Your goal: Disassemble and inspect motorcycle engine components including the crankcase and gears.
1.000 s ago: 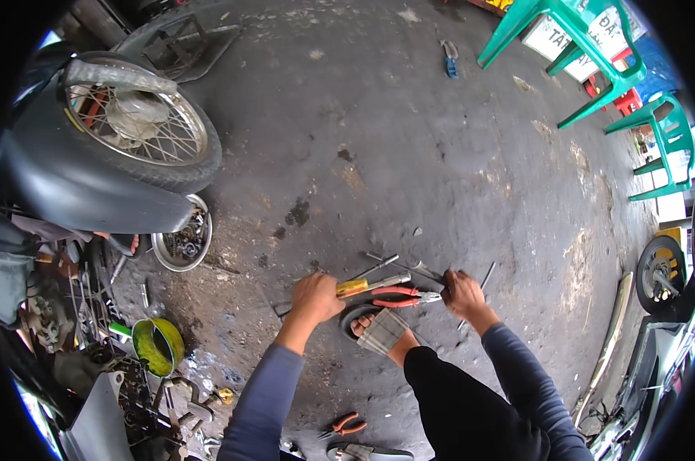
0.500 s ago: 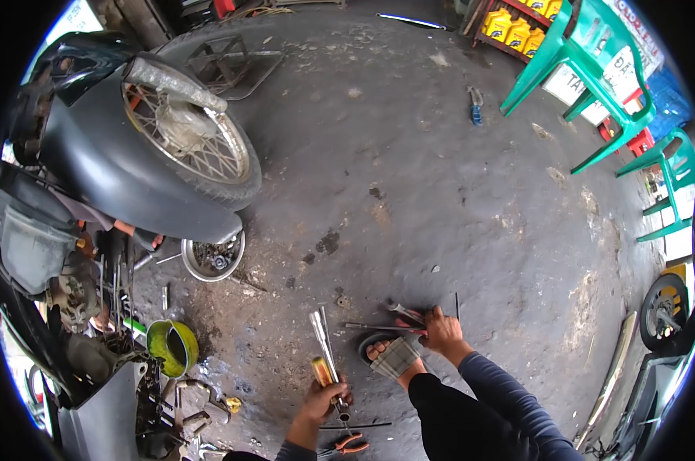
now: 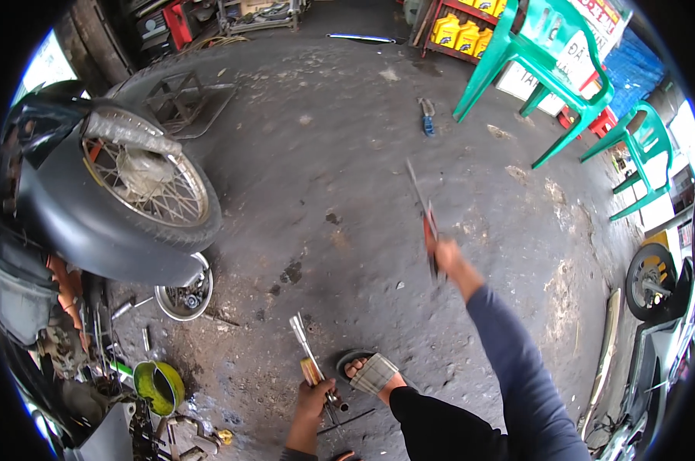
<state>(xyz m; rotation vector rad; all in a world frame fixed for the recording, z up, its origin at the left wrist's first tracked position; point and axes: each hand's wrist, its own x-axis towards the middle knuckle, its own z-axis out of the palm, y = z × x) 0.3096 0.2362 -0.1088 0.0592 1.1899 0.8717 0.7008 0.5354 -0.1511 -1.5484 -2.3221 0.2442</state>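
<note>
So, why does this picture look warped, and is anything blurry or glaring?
In the head view: the wide fisheye lens bends edges toward the black rim; the right hand and its red-and-grey metal tools smear, probably from motion; the left hand and its yellow-handled metal tool look sharper; white glare burns out the upper left edge.

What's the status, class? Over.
Left hand gripping yellow-handled tool. Right hand gripping red tool, blurred. Blue-handled tool on floor, clear of both hands.

The person wears navy sleeves (image 3: 509,338), black trousers (image 3: 440,422), checked-strap sandal (image 3: 377,374).
</note>
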